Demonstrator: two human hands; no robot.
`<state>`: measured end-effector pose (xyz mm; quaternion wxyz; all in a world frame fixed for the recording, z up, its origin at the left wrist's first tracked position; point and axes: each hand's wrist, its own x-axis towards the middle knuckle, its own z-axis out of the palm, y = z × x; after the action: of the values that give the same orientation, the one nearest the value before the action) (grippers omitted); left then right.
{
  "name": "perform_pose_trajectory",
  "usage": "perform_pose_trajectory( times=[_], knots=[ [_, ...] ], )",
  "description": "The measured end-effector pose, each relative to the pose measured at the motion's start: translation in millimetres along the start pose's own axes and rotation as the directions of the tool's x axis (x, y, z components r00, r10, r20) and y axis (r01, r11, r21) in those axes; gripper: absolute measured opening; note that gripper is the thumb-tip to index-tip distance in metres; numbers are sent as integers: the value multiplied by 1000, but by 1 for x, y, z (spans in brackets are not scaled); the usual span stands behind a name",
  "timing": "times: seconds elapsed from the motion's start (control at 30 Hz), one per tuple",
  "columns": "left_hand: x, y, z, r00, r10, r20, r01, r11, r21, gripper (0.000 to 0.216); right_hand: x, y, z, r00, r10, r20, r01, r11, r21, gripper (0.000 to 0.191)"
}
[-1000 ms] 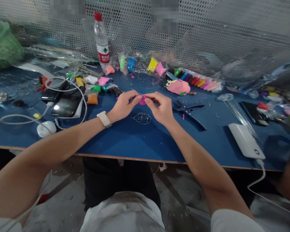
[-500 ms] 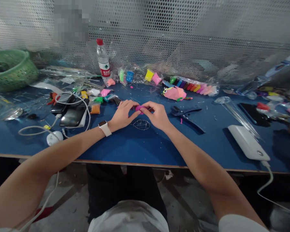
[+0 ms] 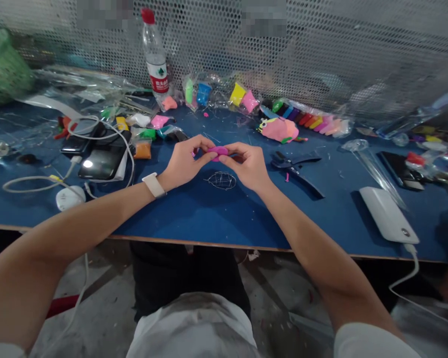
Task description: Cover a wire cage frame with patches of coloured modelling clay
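Note:
Between both hands, over the blue table (image 3: 194, 214), is a flattened piece of magenta modelling clay (image 3: 219, 151). My left hand (image 3: 184, 158) pinches its left edge between thumb and fingers. On the right edge, my right hand (image 3: 247, 163) grips it the same way. Just below the hands a small fish-shaped wire frame (image 3: 222, 180) lies on the tabletop. To the right rest dark-handled pliers (image 3: 298, 171), with a magenta scrap beside them. Behind those sits a pink clay fish (image 3: 280, 130) with yellow and green parts.
A water bottle (image 3: 157, 64) stands at the back by the perforated metal panel (image 3: 216, 40). Clay packets, including a row of colours (image 3: 313, 119), line the rear. Phones (image 3: 104, 156) and cables lie left; a white power bank (image 3: 388, 215) lies right, a green basket (image 3: 3, 69) far left.
The magenta clay now shows as a wider, flatter oval between my fingers, and my hands are slightly farther apart. The head view has shifted, tilting downward. The wire frame remains on the table.

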<state>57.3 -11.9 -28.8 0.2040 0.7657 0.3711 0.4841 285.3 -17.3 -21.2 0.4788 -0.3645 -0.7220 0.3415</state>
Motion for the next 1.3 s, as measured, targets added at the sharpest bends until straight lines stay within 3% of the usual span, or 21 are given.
perform_pose_trajectory(
  times=[0.27, 0.37, 0.47, 0.6, 0.7, 0.8, 0.87, 0.97, 1.13, 1.3],
  knots=[
    [-1, 3, -2, 999, 1, 39, 0, 1000, -17, 22, -6, -8, 6, 1000, -25, 5, 26, 999, -31, 50],
    [-1, 2, 0, 1000, -21, 23, 22, 999, -37, 22, -8, -7, 6, 994, -106, -39, 102, 991, -87, 50],
    [-1, 1, 0, 999, -13, 44, 15, 998, -54, 30, -8, -5, 7, 973, -231, -1, 228, 962, -153, 52],
    [6, -4, -12, 987, 86, 135, -103, 987, 127, 47, -7, -3, 7, 950, -311, -24, 294, 918, -266, 43],
    [14, -12, -28, 977, 82, 198, -157, 903, 400, 37, -5, -1, 6, 949, -289, -127, 251, 934, -253, 37],
    [19, -26, -38, 959, -15, 283, -171, 765, 621, 50, -2, 7, 2, 950, -234, -205, 198, 963, -182, 36],
    [19, -35, -38, 949, -65, 308, -181, 687, 704, 55, 0, 15, 0, 951, -213, -222, 186, 973, -137, 37],
    [16, -45, -33, 945, -91, 313, -189, 630, 753, 42, 3, 23, -1, 953, -200, -228, 185, 979, -86, 36],
    [10, -53, -24, 957, -77, 280, -167, 644, 747, 33, 4, 20, 3, 954, -164, -250, 153, 986, -61, 25],
    [13, -52, -21, 973, 3, 230, -153, 755, 638, 33, 7, 19, -2, 960, -30, -277, 49, 997, 60, 39]
  ],
)
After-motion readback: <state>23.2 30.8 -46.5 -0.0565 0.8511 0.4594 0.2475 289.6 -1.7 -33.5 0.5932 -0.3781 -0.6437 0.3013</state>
